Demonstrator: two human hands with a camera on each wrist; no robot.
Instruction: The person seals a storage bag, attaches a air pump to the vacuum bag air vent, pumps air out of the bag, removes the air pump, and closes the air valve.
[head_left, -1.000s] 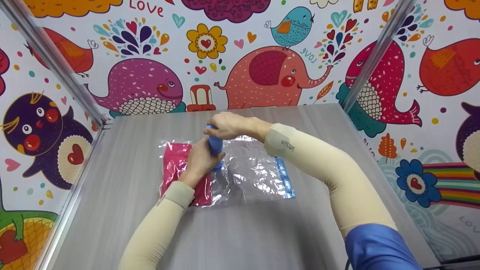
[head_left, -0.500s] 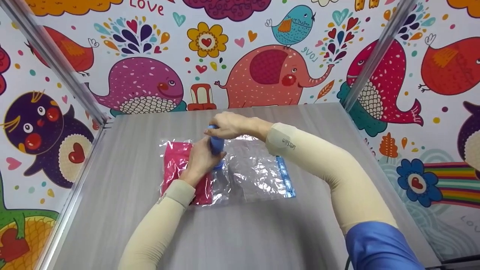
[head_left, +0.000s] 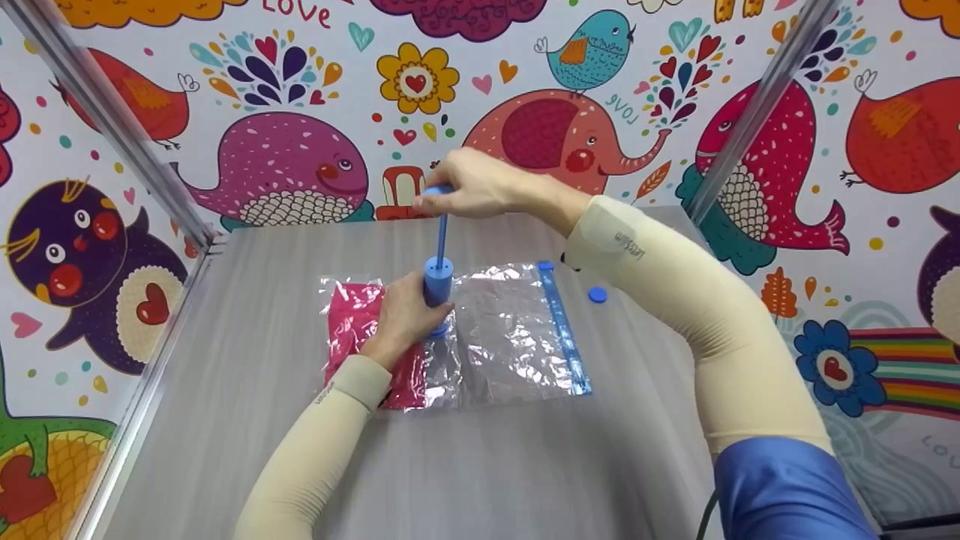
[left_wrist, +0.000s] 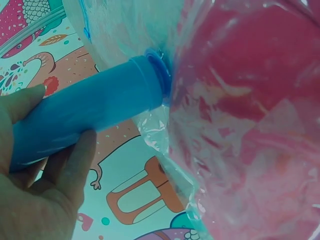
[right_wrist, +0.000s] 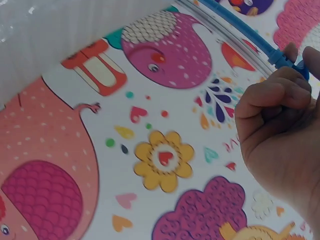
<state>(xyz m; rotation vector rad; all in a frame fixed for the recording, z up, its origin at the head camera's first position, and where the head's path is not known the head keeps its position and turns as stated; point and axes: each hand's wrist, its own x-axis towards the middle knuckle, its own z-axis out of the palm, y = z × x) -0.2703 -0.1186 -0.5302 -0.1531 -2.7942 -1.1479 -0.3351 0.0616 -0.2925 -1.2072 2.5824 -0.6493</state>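
A blue hand pump (head_left: 438, 283) stands upright on a clear plastic vacuum bag (head_left: 514, 337), its lower end at the blue valve (head_left: 437, 330). My left hand (head_left: 405, 311) grips the pump's barrel; in the left wrist view its thumb and fingers lie round the barrel (left_wrist: 95, 105). High above, my right hand (head_left: 480, 184) holds the pump's handle, with the thin blue rod (head_left: 442, 240) drawn well out of the barrel. In the right wrist view the fingers curl at the rod's end. Folded pink fabric (head_left: 352, 319) fills the bag's left side.
A blue zip strip (head_left: 564, 337) runs along the bag's right edge. A round blue cap (head_left: 598, 295) lies on the grey table (head_left: 495, 472) to the right of the bag. Printed walls (head_left: 300, 172) with metal corner posts enclose the table's back and sides.
My right hand has risen with the pump's handle, drawing the rod out of the barrel. The right forearm moved right, and the round blue cap came into view. My left hand stayed in place.
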